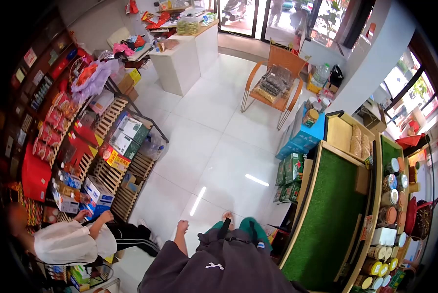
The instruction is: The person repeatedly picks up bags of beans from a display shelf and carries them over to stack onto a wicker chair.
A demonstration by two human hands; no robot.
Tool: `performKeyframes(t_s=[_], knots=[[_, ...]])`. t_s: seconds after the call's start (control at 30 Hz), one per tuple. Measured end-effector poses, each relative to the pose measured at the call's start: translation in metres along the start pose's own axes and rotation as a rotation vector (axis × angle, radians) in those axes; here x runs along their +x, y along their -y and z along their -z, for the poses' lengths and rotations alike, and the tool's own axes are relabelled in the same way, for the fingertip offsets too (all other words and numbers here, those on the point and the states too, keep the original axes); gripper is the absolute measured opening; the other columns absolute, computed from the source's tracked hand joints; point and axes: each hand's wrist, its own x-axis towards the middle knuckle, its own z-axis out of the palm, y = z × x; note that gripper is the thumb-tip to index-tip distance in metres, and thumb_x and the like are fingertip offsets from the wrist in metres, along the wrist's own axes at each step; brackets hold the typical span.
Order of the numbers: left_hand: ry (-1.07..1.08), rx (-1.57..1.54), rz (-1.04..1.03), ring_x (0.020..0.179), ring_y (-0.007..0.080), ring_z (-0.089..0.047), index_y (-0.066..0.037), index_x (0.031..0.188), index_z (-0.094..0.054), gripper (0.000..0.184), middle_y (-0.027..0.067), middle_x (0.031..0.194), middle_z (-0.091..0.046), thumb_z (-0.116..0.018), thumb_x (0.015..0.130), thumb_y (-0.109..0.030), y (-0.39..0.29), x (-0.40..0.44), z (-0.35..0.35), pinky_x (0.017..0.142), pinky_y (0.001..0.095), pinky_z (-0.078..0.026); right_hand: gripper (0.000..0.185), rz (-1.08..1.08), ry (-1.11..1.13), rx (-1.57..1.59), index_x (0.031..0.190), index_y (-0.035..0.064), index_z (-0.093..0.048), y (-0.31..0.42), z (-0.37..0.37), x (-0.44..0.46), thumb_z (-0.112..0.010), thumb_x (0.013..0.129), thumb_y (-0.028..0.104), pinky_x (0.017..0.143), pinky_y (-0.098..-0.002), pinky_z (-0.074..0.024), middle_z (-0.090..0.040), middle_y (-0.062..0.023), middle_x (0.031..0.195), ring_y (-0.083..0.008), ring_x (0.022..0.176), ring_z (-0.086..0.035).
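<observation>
My left hand [182,226] hangs beside my body above the white tiled floor, its fingers curled into a loose fist. Nothing shows in it, and it touches no shelf or goods. My right hand is out of view. Closest on the right is a slanted display stand [321,210] lined with green artificial turf, framed in pale wood. Green cartons [292,168] are stacked at its left side.
Another person in a white top [67,241] is at the left beside slatted wooden shelves [102,171] of boxed goods. Ahead are an orange chair [270,58] holding packets and a white counter [180,63]. Lidded jars [387,215] line the right.
</observation>
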Motion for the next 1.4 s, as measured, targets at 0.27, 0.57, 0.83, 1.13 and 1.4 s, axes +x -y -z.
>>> performKeyframes(t_s=[0.27,0.57,0.83,1.13,1.4], knots=[[0.192,-0.047,-0.176,0.072,0.0135,-0.053,-0.010,0.116,-0.051,0.045,0.0038,0.093,-0.063,-0.056,0.082,-0.038,-0.215,0.042,-0.073,0.057,0.0313,-0.044,0.033,0.475,-0.078,0.063,0.086,-0.0021,-0.061,0.242,0.021,0.137,-0.061,0.078,0.030,0.046,-0.0364,-0.0445,-0.058,-0.0111,0.066,-0.0210,0.053,-0.056],[0.212,0.170,-0.108,0.090,0.0196,-0.057,-0.013,0.118,-0.053,0.045,0.0066,0.107,-0.061,-0.053,0.083,-0.042,-0.362,0.086,-0.069,0.071,0.0409,-0.047,0.037,0.621,0.204,0.436,0.114,0.0057,-0.052,0.654,0.069,0.094,-0.053,0.088,0.032,0.061,-0.0324,-0.0511,-0.063,-0.0098,0.093,-0.0195,0.074,-0.062],[-0.009,-0.067,-0.039,0.079,0.0200,-0.056,-0.010,0.106,-0.057,0.035,0.0073,0.095,-0.062,-0.057,0.081,-0.034,-0.401,0.137,-0.086,0.060,0.0399,-0.050,0.046,0.266,0.295,0.388,0.120,0.0073,-0.047,0.737,0.091,0.141,-0.054,0.084,0.035,0.070,-0.0392,-0.0511,-0.060,-0.0123,0.102,-0.0267,0.083,-0.061],[0.160,0.059,0.204,0.080,0.0277,-0.052,-0.007,0.107,-0.054,0.040,0.0102,0.095,-0.053,-0.059,0.080,-0.036,-0.497,0.256,-0.084,0.071,0.0510,-0.048,0.037,0.169,0.154,0.387,0.117,0.0084,-0.049,0.831,0.114,0.208,-0.052,0.085,0.029,0.059,-0.0387,-0.0516,-0.061,-0.0117,0.095,-0.0261,0.071,-0.061],[0.126,0.079,-0.351,0.066,0.0170,-0.055,-0.004,0.099,-0.059,0.033,0.0061,0.077,-0.059,-0.053,0.082,-0.032,-0.768,0.362,-0.087,0.051,0.0327,-0.046,0.040,0.241,0.156,0.598,0.120,0.0063,-0.047,0.973,0.119,0.209,-0.052,0.086,0.027,0.069,-0.0423,-0.0529,-0.061,-0.0166,0.102,-0.0302,0.084,-0.061]])
